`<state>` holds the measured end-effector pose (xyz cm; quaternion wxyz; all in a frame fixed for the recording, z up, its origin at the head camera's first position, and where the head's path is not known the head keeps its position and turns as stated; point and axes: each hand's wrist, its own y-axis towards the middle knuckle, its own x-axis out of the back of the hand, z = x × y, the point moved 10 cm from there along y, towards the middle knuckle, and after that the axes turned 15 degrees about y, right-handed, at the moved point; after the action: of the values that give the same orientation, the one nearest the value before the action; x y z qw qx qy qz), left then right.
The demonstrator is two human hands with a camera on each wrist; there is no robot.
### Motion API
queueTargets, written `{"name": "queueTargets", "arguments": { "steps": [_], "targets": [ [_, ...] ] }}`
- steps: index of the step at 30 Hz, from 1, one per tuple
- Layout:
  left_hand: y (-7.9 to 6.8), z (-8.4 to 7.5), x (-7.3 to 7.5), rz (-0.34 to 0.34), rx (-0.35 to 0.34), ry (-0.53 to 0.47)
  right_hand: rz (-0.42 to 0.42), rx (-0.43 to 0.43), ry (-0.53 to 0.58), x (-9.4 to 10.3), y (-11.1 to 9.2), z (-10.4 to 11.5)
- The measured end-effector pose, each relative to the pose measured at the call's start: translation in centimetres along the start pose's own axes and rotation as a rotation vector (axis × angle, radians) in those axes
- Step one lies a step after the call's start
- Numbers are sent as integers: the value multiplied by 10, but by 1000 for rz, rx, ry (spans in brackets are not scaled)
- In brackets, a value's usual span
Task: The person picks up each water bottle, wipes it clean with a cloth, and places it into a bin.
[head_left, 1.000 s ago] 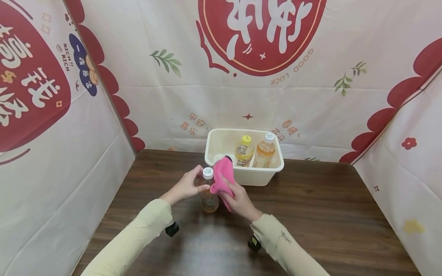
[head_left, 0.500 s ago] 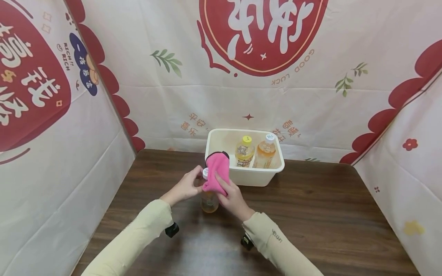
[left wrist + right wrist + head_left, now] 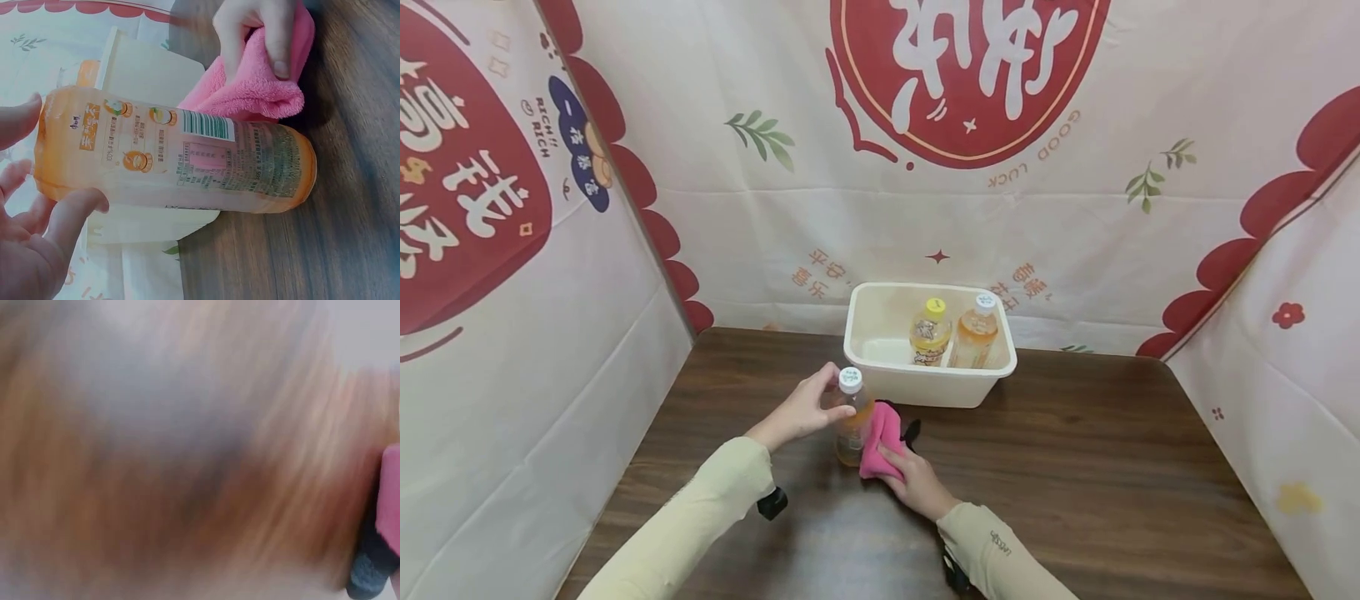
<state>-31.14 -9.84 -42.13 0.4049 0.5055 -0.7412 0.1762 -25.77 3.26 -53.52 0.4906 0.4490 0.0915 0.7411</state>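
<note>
A clear bottle of orange drink (image 3: 853, 433) with a white cap stands on the brown table in the head view. My left hand (image 3: 805, 408) holds it by its upper part, thumb and fingers around the shoulder, as the left wrist view shows on the bottle (image 3: 131, 144). Bunched in my right hand (image 3: 921, 485) is a pink cloth (image 3: 882, 442) with a black edge. The cloth (image 3: 250, 94) lies against the lower side of the bottle in the left wrist view. The right wrist view is mostly motion blur, with the pink cloth (image 3: 390, 500) at its right edge.
Behind the hands stands a cream plastic bin (image 3: 925, 387). Inside its right half are a yellow-capped bottle (image 3: 930, 337) and a white-capped bottle (image 3: 975, 337). Printed fabric (image 3: 775, 225) hangs around the back and sides of the wooden table (image 3: 1097, 467).
My right hand has moved the pink cloth from the top of the bottle down to its lower right side, uncovering the cap. The left hand keeps its hold in nearly the same place.
</note>
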Motion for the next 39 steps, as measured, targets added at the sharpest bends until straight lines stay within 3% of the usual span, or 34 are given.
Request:
{"name": "queueTargets", "arguments": {
  "steps": [5, 9, 13, 17, 20, 24, 33, 35, 39],
  "targets": [
    [-1, 1, 0, 0, 15, -6, 21, -39, 86, 5, 5, -1],
    [0, 1, 0, -5, 2, 1, -65, -67, 165, 22, 19, 9],
    [3, -1, 1, -16, -19, 15, -148, -63, 204, 48, 52, 25],
    [3, 0, 0, -17, -19, 9, -77, -32, 200, 67, 87, 46],
    [2, 0, 0, -9, -13, 11, 2, -36, 195, 72, 98, 53],
    [1, -2, 0, -11, -25, 7, 11, -49, 199, 70, 95, 52],
    [2, -2, 0, -28, -8, 0, -213, -16, 202, 54, 60, 37],
    [2, 0, 0, -30, 2, -1, -196, -26, 192, 45, 49, 29],
    [2, 2, -2, -28, 12, 4, -80, -73, 91, 21, 24, 8]
  ]
}}
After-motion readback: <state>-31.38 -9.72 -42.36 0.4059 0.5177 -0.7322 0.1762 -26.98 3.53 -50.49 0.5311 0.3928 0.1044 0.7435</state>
